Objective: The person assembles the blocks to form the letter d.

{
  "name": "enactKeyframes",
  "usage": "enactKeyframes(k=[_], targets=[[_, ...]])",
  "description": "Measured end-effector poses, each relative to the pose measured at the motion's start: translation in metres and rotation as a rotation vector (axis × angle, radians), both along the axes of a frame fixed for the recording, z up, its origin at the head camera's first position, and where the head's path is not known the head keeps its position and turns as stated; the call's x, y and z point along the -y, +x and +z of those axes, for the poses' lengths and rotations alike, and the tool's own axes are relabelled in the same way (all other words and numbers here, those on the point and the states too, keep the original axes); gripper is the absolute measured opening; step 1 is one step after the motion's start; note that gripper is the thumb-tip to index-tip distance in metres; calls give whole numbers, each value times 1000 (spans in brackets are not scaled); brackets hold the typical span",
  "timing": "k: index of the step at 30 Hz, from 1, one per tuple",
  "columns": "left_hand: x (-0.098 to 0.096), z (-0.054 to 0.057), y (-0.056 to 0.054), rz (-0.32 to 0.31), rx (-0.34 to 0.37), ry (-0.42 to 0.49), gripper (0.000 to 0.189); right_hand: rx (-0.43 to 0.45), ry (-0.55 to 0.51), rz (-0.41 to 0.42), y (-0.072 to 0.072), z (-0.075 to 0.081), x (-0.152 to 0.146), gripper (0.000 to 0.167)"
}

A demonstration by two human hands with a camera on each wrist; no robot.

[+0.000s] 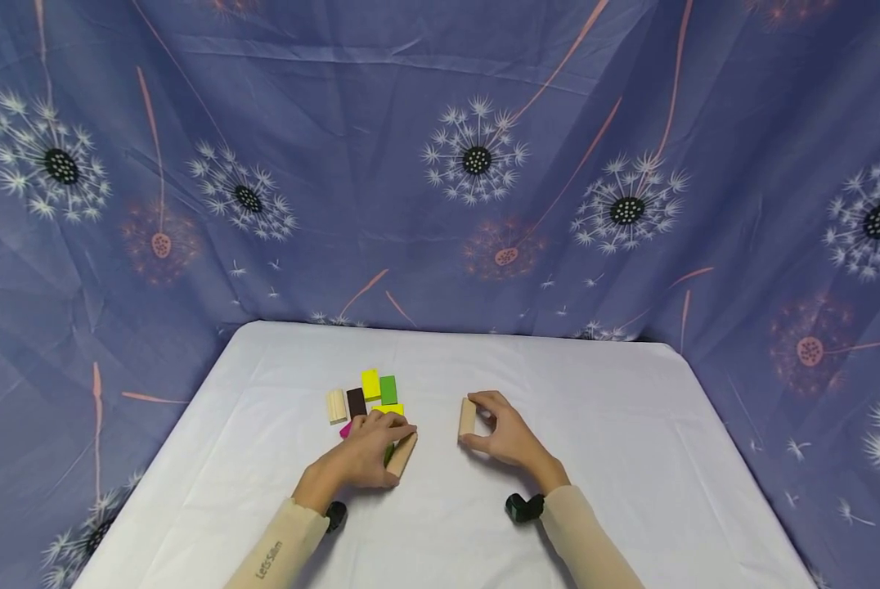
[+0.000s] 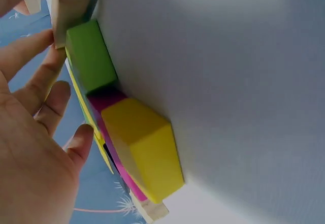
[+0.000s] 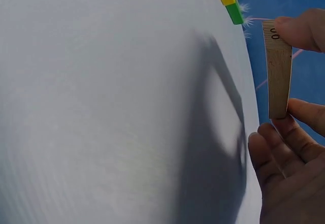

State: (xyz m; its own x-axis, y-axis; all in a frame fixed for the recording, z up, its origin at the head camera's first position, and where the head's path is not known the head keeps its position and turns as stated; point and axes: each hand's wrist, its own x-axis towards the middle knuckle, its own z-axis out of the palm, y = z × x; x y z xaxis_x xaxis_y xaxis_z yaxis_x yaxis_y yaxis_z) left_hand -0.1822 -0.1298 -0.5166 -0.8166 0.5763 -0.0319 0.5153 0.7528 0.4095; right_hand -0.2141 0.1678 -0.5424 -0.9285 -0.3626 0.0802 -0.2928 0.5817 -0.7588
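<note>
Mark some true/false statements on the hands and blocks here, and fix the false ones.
1. The right hand pinches a plain wooden block. True.
2. The left hand holds nothing. False: the left hand grips another wooden block.
3. Dark marks show on the right hand's block in the right wrist view. True.
4. In the head view, the dark brown block lies right of the far green block. False: the dark brown block lies left of the far green block.
</note>
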Motion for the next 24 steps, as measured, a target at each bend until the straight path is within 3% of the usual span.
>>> enactKeyframes(k=[6,10,20,24], targets=[[-8,-1,5,45,-82,69,73,-25,-16,-27,0,6,-7,76],[-17,3,9,77,-118,133,74,-44,-86,-29,-1,13,-13,75],[-50,4,20,179,-124,278,80,-75,-168,-57,-3,22,-28,75],[-65,1,23,184,-114,297,78,-84,-182,-74,-4,22,-34,73]])
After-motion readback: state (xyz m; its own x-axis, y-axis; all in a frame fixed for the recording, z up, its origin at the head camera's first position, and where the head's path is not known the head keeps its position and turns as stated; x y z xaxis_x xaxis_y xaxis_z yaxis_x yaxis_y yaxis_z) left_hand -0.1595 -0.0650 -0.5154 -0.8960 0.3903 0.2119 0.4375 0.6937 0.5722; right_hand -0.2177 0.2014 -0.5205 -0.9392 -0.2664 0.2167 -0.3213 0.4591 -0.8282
